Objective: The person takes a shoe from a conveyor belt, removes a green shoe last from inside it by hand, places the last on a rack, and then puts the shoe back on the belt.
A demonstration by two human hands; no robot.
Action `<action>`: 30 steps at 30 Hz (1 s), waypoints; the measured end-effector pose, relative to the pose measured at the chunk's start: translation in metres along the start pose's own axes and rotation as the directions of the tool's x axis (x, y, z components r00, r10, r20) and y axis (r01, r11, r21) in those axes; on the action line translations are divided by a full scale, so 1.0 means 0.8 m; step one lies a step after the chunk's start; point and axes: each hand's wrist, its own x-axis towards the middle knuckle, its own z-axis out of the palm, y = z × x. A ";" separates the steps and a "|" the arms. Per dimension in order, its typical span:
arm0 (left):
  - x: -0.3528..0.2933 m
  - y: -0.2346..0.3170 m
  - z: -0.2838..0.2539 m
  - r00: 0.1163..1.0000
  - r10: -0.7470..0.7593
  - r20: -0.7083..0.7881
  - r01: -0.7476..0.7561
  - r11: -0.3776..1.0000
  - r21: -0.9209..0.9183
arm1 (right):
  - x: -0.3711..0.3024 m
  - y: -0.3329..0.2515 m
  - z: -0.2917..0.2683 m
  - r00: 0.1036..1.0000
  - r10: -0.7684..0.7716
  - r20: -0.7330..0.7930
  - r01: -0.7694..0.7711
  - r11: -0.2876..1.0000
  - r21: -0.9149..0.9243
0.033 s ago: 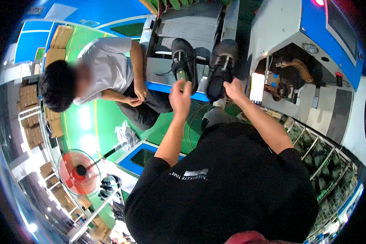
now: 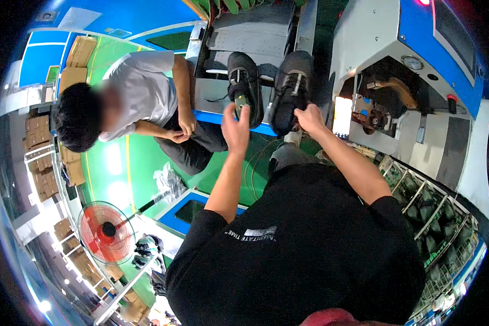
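Two black lace-up sneakers lie side by side on the metal end of a conveyor (image 2: 206, 92) in front of me. My left hand (image 2: 237, 130) is at the heel end of the left sneaker (image 2: 251, 81), its fingers apart on either side of a greenish shoe last (image 2: 241, 101) that shows in the shoe's opening. Whether those fingers press on the last is hard to tell. My right hand (image 2: 311, 119) is closed on the heel of the right sneaker (image 2: 295, 81), thumb along its edge.
A seated person in a light shirt (image 2: 146, 81) is at the left, hands together. To the right stands a white and blue machine (image 2: 369, 32) with an open front. A red fan (image 2: 106, 231) is at lower left, racks of dark shoes (image 2: 434, 217) at lower right.
My left hand has shifted slightly left and its fingers have spread around the end of the shoe last. The right hand has moved a little left and stays on its sneaker.
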 end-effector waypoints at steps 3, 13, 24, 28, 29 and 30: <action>0.073 -0.035 0.060 0.996 0.087 0.034 -0.090 0.992 0.091 | 0.030 0.014 0.022 0.997 -0.079 -0.023 0.080 0.997 0.019; 0.093 -0.081 0.071 0.959 -0.099 0.267 0.169 0.953 -0.253 | -0.027 0.092 -0.033 0.967 -0.159 0.197 0.114 0.968 0.223; -0.039 -0.034 -0.119 0.891 -0.434 0.132 0.386 0.573 -0.723 | -0.073 0.225 -0.139 0.918 -0.388 -0.079 0.341 0.877 -0.339; -0.082 -0.044 -0.217 0.949 -0.169 0.266 0.315 0.503 -0.805 | -0.071 0.217 -0.140 0.741 -0.516 -0.429 0.410 0.855 -0.318; -0.103 -0.023 -0.221 0.953 -0.160 0.258 0.303 0.466 -0.831 | -0.085 0.209 -0.151 0.741 -0.553 -0.381 0.471 0.833 -0.291; -0.123 -0.002 -0.223 0.956 -0.149 0.251 0.291 0.429 -0.855 | -0.104 0.202 -0.162 0.737 -0.588 -0.333 0.527 0.809 -0.261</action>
